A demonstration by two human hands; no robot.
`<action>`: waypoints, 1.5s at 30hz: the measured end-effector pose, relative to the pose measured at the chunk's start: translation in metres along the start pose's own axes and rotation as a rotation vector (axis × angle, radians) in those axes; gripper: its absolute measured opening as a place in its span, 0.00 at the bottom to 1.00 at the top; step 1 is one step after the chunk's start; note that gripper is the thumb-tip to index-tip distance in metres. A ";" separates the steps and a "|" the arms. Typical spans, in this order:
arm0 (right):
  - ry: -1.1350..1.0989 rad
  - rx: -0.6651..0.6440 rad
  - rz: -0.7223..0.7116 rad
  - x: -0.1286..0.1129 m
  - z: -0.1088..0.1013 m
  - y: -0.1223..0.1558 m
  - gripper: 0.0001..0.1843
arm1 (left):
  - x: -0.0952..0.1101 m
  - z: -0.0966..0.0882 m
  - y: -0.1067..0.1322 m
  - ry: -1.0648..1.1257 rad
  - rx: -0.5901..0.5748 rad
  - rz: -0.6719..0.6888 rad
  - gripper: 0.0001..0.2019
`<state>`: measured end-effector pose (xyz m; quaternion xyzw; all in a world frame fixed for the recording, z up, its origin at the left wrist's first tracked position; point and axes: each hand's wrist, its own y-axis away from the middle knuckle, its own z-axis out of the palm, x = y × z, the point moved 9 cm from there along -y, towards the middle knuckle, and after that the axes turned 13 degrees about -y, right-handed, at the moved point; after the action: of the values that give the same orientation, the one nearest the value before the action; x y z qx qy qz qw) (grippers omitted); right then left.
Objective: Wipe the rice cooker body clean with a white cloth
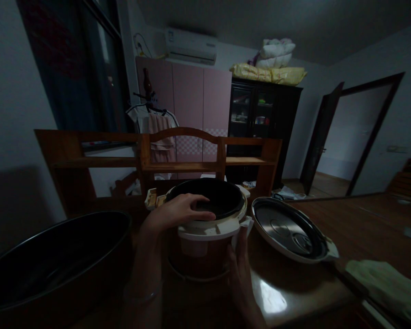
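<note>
An electric pressure cooker (205, 246) with a dark inner pot (222, 194) stands uncovered on the table in front of me. My left hand (183, 208) lies across its near left rim, the thumb along the rim and the fingers curved over the opening. At the cooker's right side, my right hand (239, 265) presses a white wipe (247, 226) against the outer wall below the rim; some of its fingers are in shadow. The round lid (284, 228) lies inner side up to the right, apart from the cooker.
A large dark pot (61, 260) stands close on the left. At the right lies a pale green cloth (387, 283). Behind the cooker, a wooden shelf rack (183, 167) spans the table's back edge. The wooden table (370, 214) extends to the right.
</note>
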<state>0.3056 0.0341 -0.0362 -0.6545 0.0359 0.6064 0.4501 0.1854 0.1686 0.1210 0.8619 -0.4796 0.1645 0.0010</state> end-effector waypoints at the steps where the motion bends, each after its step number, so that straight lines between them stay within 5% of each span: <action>1: -0.024 0.009 -0.005 0.000 0.000 -0.002 0.38 | 0.000 0.000 0.000 0.008 -0.002 0.002 0.38; 27: -0.137 0.115 -0.116 0.001 -0.011 -0.028 0.33 | -0.002 -0.002 0.002 0.003 0.005 0.005 0.35; 45: -0.245 0.151 0.074 0.010 -0.014 -0.026 0.33 | 0.001 -0.003 0.002 0.010 0.005 0.006 0.34</action>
<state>0.3340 0.0455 -0.0320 -0.5381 0.0506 0.6935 0.4764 0.1831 0.1674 0.1238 0.8597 -0.4817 0.1701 0.0007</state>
